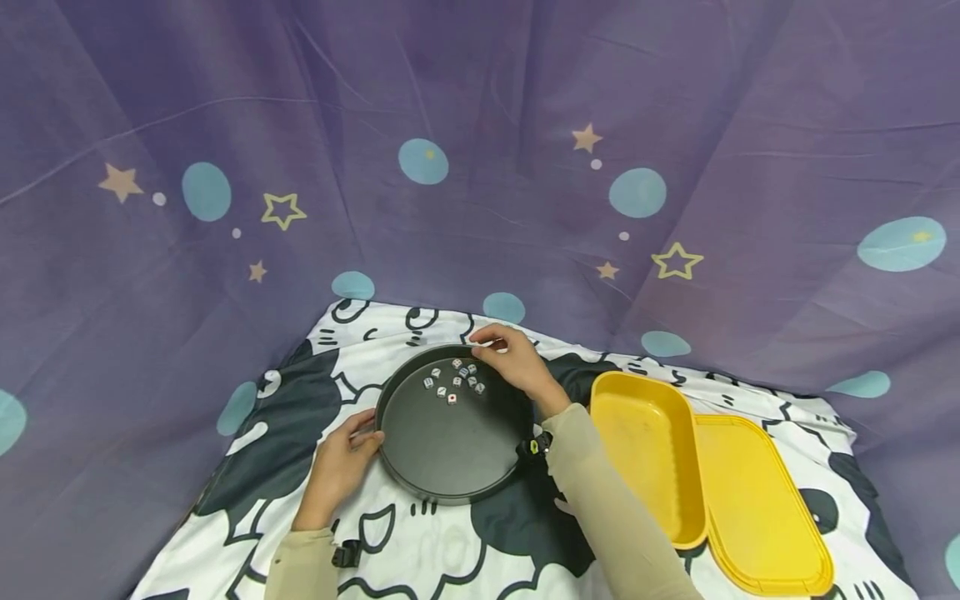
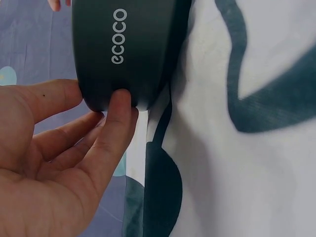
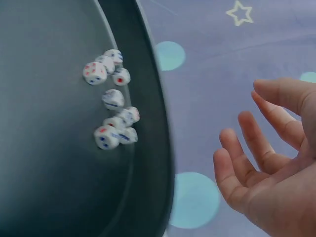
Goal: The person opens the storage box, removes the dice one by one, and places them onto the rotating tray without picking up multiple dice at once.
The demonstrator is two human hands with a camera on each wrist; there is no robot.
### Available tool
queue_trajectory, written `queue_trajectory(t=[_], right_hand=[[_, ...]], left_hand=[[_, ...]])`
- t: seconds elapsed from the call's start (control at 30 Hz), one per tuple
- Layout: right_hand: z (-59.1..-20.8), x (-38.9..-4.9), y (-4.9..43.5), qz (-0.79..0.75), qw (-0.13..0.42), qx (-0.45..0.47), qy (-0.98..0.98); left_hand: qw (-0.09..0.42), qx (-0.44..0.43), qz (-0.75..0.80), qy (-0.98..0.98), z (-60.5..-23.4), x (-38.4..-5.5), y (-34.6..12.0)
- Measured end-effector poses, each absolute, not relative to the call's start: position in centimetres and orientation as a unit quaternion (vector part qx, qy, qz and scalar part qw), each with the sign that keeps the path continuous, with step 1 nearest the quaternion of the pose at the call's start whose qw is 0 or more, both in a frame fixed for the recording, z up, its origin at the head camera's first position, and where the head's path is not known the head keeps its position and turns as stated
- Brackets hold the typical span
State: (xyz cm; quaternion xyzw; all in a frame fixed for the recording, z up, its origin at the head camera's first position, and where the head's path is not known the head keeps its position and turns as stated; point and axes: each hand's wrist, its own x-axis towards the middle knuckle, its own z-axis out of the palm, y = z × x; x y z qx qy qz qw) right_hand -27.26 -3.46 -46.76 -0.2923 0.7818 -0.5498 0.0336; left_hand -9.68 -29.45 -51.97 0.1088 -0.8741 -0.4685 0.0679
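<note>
A round dark tray [image 1: 457, 450] with a raised rim lies on the patterned cloth. Several small white dice [image 1: 457, 381] with red and blue pips are bunched on its floor toward the far side. My left hand [image 1: 345, 458] grips the tray's left edge. In the left wrist view, one fingertip meets the rim and another presses the outer wall beside white "ecoco" lettering [image 2: 119, 37]. My right hand [image 1: 517, 362] hovers by the far rim. The right wrist view shows that hand [image 3: 276, 158] apart from the tray, its fingers loosely spread and holding nothing.
To the right stands a yellow rectangular box [image 1: 645, 450], with a flat yellow lid [image 1: 761, 500] beside it. The white cloth [image 1: 427, 567] bears dark cartoon shapes. A purple curtain [image 1: 487, 225] with stars and blue ovals hangs behind.
</note>
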Motion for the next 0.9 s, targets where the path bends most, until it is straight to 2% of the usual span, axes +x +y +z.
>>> queue_trajectory(t=[0.5,0.77,0.9], right_hand=[[-43.9,-24.0,3.5,-0.529,0.008,-0.236,0.815],[-44.3,-21.7,7.5,-0.534,0.01,-0.204,0.821],[-44.6,-20.5,8.9,-0.518,-0.003,-0.195,0.833]], left_hand=[[0.059,0.09,-0.418,-0.902,-51.1,-11.1,-29.4],[0.105,0.084,-0.369,-0.919,-48.6,-10.9,-28.0],[0.106,0.074,-0.375,-0.918,-47.5,-10.6,-26.5]])
